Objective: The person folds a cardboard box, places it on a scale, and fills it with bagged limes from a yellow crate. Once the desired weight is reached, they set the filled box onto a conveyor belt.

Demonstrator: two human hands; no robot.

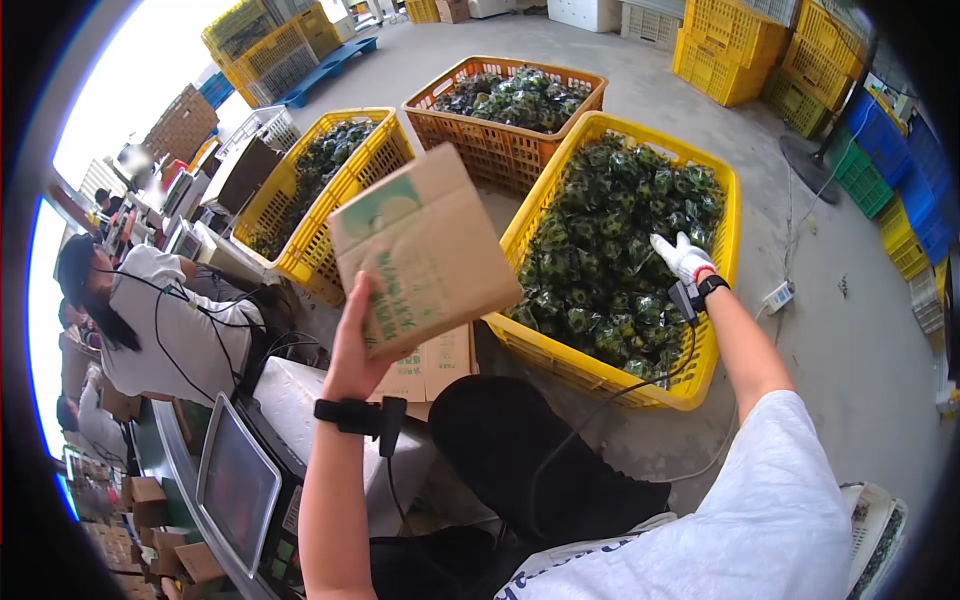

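Note:
My left hand point(355, 355) is closed on the lower left edge of a brown cardboard box point(430, 245) with green printing, held up and tilted in front of me. On my right hand point(685, 258) is a white glove with a red cuff band. Its fingers are apart, over the right side of a yellow crate point(728, 215). That crate is full of dark green round produce point(600, 250) in clear plastic wrapping. Below the raised box, more printed cardboard point(447, 362) shows near my knee, partly hidden.
An orange crate point(500, 160) and another yellow crate point(395, 150) hold similar wrapped produce. A scale with a metal plate point(240, 490) stands at lower left beside a white foam box point(300, 400). A person in a white shirt point(175, 310) sits at left. Cables trail across my legs.

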